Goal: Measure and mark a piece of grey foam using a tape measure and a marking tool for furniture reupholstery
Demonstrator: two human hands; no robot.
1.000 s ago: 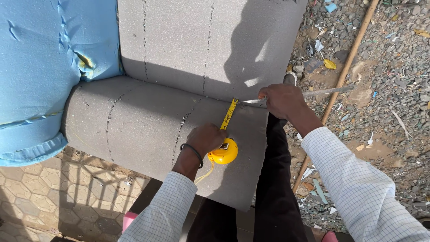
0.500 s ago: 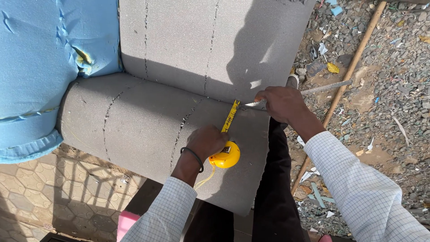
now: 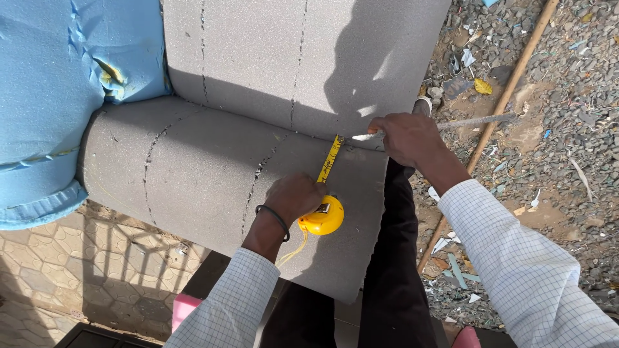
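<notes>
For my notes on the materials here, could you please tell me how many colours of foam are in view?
2: grey foam under both hands, draped over the armrest and up the back, and blue foam at the left. More may lie outside the view.

Harsh sunlight casts sharp shadows outdoors. Littered gravel ground (image 3: pixel 554 109) lies at right, crossed by a long wooden pole (image 3: pixel 503 96); patterned hexagonal paving tiles (image 3: pixel 77 270) fill the lower left.
</notes>
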